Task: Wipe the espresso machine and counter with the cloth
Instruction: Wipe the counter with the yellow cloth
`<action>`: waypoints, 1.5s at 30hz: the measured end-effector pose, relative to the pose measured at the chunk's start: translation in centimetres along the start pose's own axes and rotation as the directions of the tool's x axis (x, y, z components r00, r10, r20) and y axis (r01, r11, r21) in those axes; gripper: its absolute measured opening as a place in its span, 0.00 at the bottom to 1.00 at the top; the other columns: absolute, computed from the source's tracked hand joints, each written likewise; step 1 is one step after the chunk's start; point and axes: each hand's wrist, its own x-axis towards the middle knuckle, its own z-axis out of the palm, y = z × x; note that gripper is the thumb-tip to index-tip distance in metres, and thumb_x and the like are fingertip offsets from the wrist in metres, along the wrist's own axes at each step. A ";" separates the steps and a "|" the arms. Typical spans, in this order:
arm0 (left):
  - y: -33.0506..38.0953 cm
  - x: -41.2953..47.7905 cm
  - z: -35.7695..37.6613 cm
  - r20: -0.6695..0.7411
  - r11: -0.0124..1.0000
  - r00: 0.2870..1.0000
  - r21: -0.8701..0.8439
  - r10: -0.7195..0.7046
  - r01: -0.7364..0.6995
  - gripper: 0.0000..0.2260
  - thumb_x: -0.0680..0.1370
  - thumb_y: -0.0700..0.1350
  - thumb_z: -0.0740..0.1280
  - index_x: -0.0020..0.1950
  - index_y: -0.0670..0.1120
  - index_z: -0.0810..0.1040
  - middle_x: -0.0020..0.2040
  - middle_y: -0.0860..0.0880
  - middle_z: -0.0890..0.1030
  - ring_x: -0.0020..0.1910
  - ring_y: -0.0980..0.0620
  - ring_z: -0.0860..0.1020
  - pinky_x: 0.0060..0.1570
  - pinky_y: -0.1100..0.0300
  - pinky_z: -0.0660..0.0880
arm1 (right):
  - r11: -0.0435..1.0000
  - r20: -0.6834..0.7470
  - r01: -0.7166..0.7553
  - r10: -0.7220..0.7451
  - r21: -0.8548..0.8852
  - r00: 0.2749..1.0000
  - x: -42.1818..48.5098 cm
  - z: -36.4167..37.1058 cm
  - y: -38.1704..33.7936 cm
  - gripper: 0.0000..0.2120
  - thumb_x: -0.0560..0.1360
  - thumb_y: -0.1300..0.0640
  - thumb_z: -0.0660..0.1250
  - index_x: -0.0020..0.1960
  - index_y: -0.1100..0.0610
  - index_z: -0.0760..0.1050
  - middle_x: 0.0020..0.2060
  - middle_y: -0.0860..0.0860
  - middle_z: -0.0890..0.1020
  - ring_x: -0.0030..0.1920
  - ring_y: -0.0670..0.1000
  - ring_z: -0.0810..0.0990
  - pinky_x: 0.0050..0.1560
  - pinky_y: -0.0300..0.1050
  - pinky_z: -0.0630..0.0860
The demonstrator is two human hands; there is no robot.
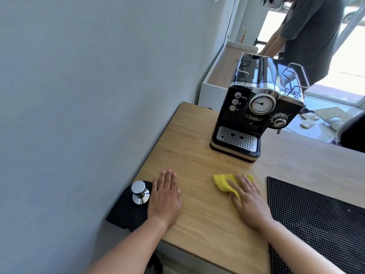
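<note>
Wooden counter (197, 139), machine (256, 107) at the far side, cloth (223, 181) near.
Right hand (249, 202) presses flat on cloth, fingers spread; left hand (166, 198) lies open, probably bracing. Best: even pressure, overlapping strokes.

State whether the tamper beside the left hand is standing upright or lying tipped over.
Upright. The tamper stands on its flat base on the black mat, its rounded handle top pointing up, just beside the left hand.

Wood counter (197, 147) w/ espresso machine (254, 109), yellow cloth (222, 182), black mat (320, 220), tamper pad (128, 214), 2 hands.
</note>
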 end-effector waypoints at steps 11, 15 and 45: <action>0.0 0.1 0.0 0.003 1.000 1.000 0.006 0.004 -0.004 0.26 0.82 0.52 0.41 0.79 0.44 0.42 0.79 0.46 0.40 0.78 0.48 0.37 0.76 0.48 0.41 | 0.974 0.067 0.227 -0.226 -0.014 0.972 -0.6 1.3 -8.7 0.27 0.80 0.36 0.44 0.77 0.35 0.44 0.77 0.41 0.39 0.78 0.48 0.37 0.77 0.50 0.37; 0.0 -0.2 0.1 0.008 1.000 1.000 0.005 0.003 -0.003 0.26 0.82 0.52 0.40 0.78 0.44 0.40 0.79 0.46 0.39 0.77 0.47 0.36 0.76 0.47 0.40 | 0.972 0.071 0.231 -0.229 -0.031 0.971 -3.1 0.5 -2.1 0.25 0.78 0.33 0.41 0.75 0.31 0.45 0.78 0.39 0.42 0.79 0.46 0.39 0.77 0.46 0.36; -0.4 0.4 0.3 -0.008 1.000 1.000 -0.006 0.007 -0.007 0.25 0.83 0.51 0.43 0.80 0.45 0.48 0.80 0.48 0.47 0.79 0.50 0.43 0.77 0.50 0.42 | 1.000 0.072 0.023 -0.024 0.003 0.997 -1.1 1.5 -12.0 0.29 0.79 0.37 0.45 0.79 0.41 0.48 0.80 0.46 0.47 0.79 0.52 0.42 0.77 0.53 0.38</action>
